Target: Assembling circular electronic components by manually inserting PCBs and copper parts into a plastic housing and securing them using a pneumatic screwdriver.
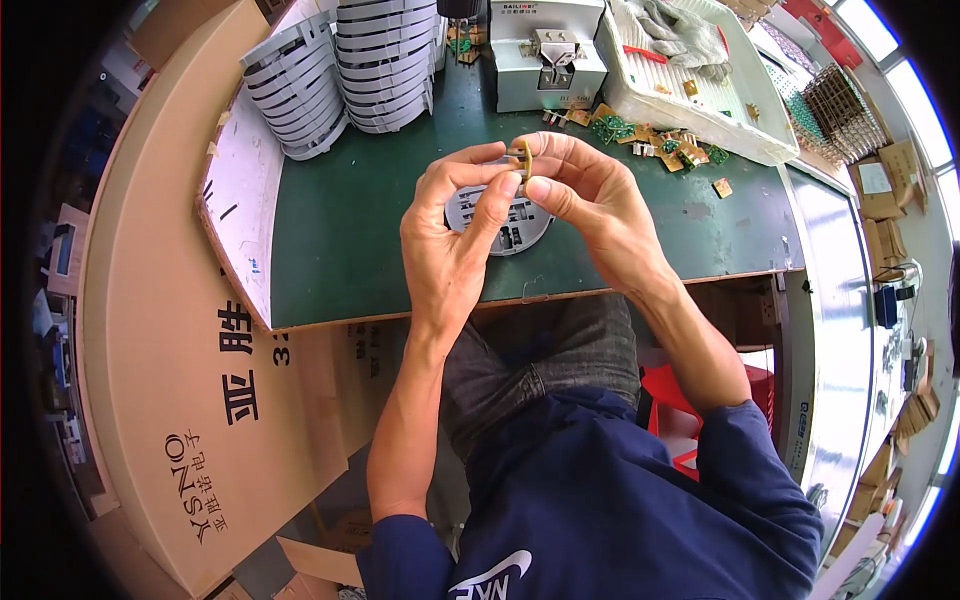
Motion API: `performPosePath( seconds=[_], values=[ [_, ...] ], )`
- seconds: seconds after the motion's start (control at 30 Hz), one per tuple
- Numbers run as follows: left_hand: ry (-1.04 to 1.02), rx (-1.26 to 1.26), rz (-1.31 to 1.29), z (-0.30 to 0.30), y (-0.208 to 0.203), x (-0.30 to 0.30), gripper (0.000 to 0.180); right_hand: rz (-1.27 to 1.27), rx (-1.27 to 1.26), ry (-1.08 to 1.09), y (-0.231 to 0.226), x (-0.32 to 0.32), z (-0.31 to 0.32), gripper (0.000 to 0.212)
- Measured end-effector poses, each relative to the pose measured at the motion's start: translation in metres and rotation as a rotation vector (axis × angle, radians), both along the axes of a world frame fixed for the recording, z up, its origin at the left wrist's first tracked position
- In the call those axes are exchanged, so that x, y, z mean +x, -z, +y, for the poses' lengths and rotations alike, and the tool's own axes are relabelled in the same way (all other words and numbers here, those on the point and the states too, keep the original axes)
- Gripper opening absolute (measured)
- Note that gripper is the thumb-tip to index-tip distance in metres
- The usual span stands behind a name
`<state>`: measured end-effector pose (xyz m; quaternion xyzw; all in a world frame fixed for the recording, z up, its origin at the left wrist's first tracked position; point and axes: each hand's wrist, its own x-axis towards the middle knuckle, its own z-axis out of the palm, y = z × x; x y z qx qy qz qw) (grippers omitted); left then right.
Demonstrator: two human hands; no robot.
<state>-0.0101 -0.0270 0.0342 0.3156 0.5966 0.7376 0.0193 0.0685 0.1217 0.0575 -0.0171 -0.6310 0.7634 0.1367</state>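
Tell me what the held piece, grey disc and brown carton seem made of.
Held piece: perhaps circuit-board laminate; thin, yellowish edge, finish unclear. Grey disc: probably matte moulded plastic; uniform colour, cut-outs. Brown carton: likely matte cardboard; tan, printed face.

A disc point(518, 226) lies upper centre on a workbench point(350, 240), stacked parts point(386, 78) upper left, a tray point(735, 139) upper right, circuit boards point(672, 150) before it.

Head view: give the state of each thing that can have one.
Small circuit board: held up, nearly edge-on.
Right hand: closed on the board.
Left hand: fingers bent at the board; grip unclear.
Round grey plate: lying flat, partly hidden.
Grey curved parts: stacked in two piles.
Glove: crumpled.
White tray: open, holding the glove.
Loose circuit boards: scattered.
Silver machine: on or off, cannot tell.
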Motion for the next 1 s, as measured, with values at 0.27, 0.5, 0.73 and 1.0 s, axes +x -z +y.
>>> performPosePath(
  seconds=[0.27,0.5,0.73,1.0],
  values=[
    [0.039,0.022,-0.038,-0.001,0.004,0.000,0.016,-0.013,-0.036,-0.003,0.004,0.001,0.000,0.041],
    [-0.160,-0.128,0.204,-0.005,-0.005,0.010,0.017,0.075,-0.010,-0.040,0.013,0.003,0.007,0.043],
    [-0.272,-0.196,0.452,-0.006,-0.006,0.015,0.018,0.164,0.031,-0.039,0.023,0.004,0.009,0.041],
    [-0.330,-0.242,0.598,-0.010,-0.004,0.013,0.019,0.172,0.033,-0.057,0.026,0.006,0.006,0.039]
  ],
)
